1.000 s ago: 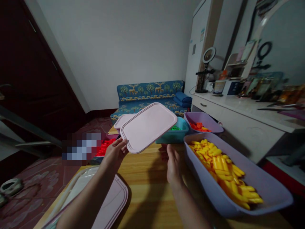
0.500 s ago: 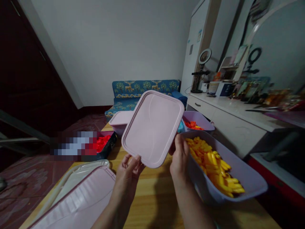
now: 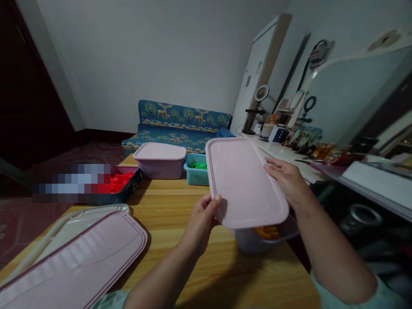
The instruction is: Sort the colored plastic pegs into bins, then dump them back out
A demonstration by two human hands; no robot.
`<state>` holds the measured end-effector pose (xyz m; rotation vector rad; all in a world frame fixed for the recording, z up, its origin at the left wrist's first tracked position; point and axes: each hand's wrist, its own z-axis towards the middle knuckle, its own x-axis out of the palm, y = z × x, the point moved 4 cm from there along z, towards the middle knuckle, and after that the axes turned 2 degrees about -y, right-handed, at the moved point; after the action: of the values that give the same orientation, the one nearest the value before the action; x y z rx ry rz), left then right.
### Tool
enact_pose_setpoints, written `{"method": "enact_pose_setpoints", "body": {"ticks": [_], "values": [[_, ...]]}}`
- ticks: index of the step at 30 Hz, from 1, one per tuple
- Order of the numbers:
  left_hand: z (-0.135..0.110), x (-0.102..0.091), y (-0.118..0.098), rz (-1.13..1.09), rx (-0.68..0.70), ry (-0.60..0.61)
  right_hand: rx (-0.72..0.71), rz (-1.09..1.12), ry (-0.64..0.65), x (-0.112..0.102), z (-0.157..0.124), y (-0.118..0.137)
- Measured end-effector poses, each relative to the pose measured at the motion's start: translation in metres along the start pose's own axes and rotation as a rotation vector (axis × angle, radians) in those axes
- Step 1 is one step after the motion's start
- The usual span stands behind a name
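Note:
A pale pink lid (image 3: 246, 180) is held in both hands over a lilac storage bin (image 3: 254, 245). My left hand (image 3: 203, 221) pinches its near left edge, thumb on top. On the opposite long side, my right hand (image 3: 285, 182) grips the right edge with the thumb on the upper face. The lid is tilted and covers most of the bin. Orange-yellow pieces (image 3: 268, 232) show in the gap beneath its near edge. Whether the lid touches the bin's rim is hidden.
A lidded lilac bin (image 3: 160, 165), a turquoise bin (image 3: 196, 176) with green pieces and a dark box (image 3: 125, 193) with red pieces stand across the wooden table (image 3: 167, 193). More lids (image 3: 86, 257) lie at left. A cluttered dresser (image 3: 280, 154) stands right.
Both hands have carried the lid rightward, from beside the bin of yellow pieces to over it. The lid is now tipped flatter. The view has turned to the right.

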<state>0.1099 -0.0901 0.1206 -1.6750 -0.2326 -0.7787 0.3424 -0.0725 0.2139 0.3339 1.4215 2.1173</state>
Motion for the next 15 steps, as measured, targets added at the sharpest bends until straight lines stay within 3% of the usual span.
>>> {"method": "enact_pose_setpoints", "body": {"ticks": [3, 7, 10, 15], "values": [[0.019, 0.018, 0.021, 0.163, -0.038, 0.089, 0.098, -0.204, 0.055, -0.032, 0.014, -0.034], [0.040, 0.030, 0.043, 0.447, -0.107, 0.157, 0.120, -0.370, 0.097, -0.062, 0.017, -0.083], [0.050, 0.033, 0.050, 0.643, -0.119, 0.219, 0.131, -0.434, 0.127, -0.074, 0.015, -0.106], [0.053, 0.032, 0.052, 0.750, -0.138, 0.239, 0.099, -0.481, 0.118, -0.077, 0.020, -0.115]]}}
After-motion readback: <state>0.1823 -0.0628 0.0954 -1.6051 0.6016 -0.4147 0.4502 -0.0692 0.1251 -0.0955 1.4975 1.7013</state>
